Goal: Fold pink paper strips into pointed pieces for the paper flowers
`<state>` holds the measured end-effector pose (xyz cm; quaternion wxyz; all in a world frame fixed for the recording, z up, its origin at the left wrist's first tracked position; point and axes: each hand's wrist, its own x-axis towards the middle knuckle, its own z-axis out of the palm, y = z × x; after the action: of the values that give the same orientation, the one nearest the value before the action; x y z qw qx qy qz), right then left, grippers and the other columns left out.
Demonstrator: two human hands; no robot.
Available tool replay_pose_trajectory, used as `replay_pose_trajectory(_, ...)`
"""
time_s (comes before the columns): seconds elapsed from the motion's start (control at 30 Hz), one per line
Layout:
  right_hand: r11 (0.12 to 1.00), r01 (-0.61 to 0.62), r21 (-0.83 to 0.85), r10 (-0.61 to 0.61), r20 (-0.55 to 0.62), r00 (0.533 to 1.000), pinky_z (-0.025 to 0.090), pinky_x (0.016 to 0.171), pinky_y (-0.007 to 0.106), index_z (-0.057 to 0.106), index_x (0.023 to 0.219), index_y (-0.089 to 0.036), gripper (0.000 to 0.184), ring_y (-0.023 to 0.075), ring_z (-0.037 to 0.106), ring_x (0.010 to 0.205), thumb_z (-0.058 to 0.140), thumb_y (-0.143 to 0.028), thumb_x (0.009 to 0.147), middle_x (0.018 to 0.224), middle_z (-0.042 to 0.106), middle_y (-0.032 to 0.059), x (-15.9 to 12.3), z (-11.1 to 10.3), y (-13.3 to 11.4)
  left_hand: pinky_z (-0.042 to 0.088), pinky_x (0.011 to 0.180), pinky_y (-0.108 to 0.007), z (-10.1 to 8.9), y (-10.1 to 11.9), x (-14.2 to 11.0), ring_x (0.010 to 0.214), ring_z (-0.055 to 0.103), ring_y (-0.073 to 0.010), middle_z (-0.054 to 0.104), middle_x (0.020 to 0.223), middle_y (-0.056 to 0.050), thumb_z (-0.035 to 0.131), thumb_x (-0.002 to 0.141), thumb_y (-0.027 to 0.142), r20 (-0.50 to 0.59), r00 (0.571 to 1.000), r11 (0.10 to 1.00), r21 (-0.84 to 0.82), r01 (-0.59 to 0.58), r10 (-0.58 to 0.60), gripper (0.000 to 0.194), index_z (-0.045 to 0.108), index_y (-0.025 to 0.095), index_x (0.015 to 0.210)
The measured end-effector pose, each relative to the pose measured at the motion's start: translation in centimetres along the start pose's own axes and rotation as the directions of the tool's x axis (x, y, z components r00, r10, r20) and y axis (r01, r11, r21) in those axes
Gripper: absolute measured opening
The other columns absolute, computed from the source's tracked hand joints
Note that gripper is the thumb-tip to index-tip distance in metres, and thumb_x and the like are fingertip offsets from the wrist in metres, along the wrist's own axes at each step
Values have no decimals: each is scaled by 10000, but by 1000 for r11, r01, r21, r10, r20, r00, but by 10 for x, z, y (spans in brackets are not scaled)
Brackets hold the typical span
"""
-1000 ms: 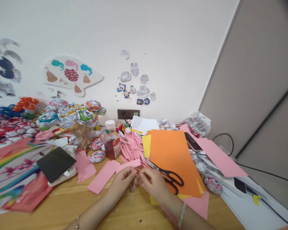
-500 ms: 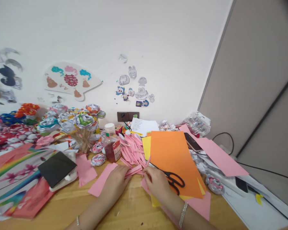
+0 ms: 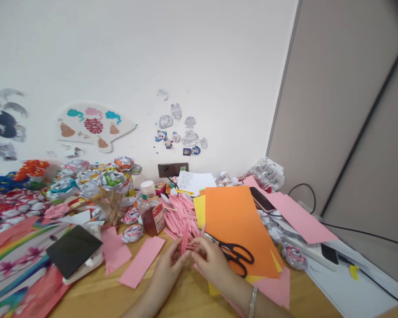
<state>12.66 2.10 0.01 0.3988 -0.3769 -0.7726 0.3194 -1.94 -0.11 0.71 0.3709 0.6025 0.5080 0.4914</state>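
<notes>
Both hands meet at the front middle of the wooden desk. My left hand (image 3: 171, 264) and my right hand (image 3: 209, 259) are closed, pinching a narrow pink paper strip (image 3: 185, 238) that stands up between the fingertips. Just behind them lies a heap of folded pink strips (image 3: 181, 212). Black-handled scissors (image 3: 232, 252) rest right of my right hand on an orange sheet (image 3: 236, 221). A larger pink paper rectangle (image 3: 142, 260) lies flat left of my left hand.
A red-liquid bottle (image 3: 150, 213) and paper roses on sticks (image 3: 109, 183) stand behind. A dark tablet (image 3: 74, 245) lies left on colourful sheets. A phone (image 3: 260, 198), pink sheets (image 3: 295, 212) and cables occupy the right side. A wall and grey partition close off the back.
My left hand rose off the flat pink rectangle and came back to my right hand. The pink strip now stands upright between both hands. The camera tilted slightly.
</notes>
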Motion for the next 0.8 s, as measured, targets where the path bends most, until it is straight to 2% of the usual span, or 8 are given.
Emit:
replay_pose_trajectory(0.07,999,44,-2,-44,62,997,406,586,211,550,977,-213,220,132,570,668,503,-180,765,763,627,-4,-2,1,0,453,759,-315,0,0,2,838,584,-240,667,857,-63,598,673,413,-12,1000,999,-51,3,-4,309,609,175,870)
replay_pose_trajectory(0.13,998,55,-4,-55,108,993,403,586,206,532,1019,-233,283,126,567,662,528,-165,745,768,629,-15,-3,1,0,460,582,-267,0,-3,3,626,572,-192,617,635,-6,595,650,483,-37,998,997,-55,47,-49,337,596,174,784)
replay_pose_trajectory(0.23,1000,28,1,-28,100,995,400,577,199,497,1078,-241,366,119,563,643,553,-161,725,772,626,-20,-3,1,-1,276,343,-197,2,-9,3,332,347,-83,410,438,87,522,639,607,-41,981,978,-104,182,-187,443,544,174,725)
replay_pose_trajectory(0.3,999,41,-35,-36,125,992,392,556,194,506,1064,-238,350,115,556,616,556,-168,725,750,624,-23,-4,1,-4,219,334,-192,3,-10,1,317,287,-67,354,416,98,491,614,661,-54,973,968,-125,218,-226,480,504,182,625)
replay_pose_trajectory(0.43,967,195,-163,-150,256,955,387,597,207,562,942,-240,220,123,556,633,550,-164,735,752,636,-26,-7,1,-13,276,384,-217,5,-6,-4,393,372,-103,403,428,62,466,611,679,-117,958,958,-149,244,-262,495,445,198,497)
replay_pose_trajectory(0.53,940,254,-226,-198,242,950,390,685,228,566,927,-232,185,145,567,742,515,-156,766,812,646,-9,-9,4,-15,270,388,-217,6,-4,-5,390,364,-100,428,431,58,481,650,624,-26,947,920,-245,305,-321,456,465,192,509)
replay_pose_trajectory(0.63,940,235,-246,-179,231,956,392,703,220,562,904,-223,152,137,571,785,455,-165,814,845,649,-7,-9,6,-11,254,391,-202,8,-3,-4,380,335,-79,416,404,64,521,661,566,92,947,883,-342,322,-309,434,471,175,480)
replay_pose_trajectory(0.8,916,242,-320,-163,255,953,393,682,219,550,913,-227,138,138,565,780,513,-190,785,865,639,-9,-8,4,-6,330,461,-191,5,5,-5,474,440,-89,507,487,35,629,627,402,216,930,788,-494,368,-298,296,534,145,514)
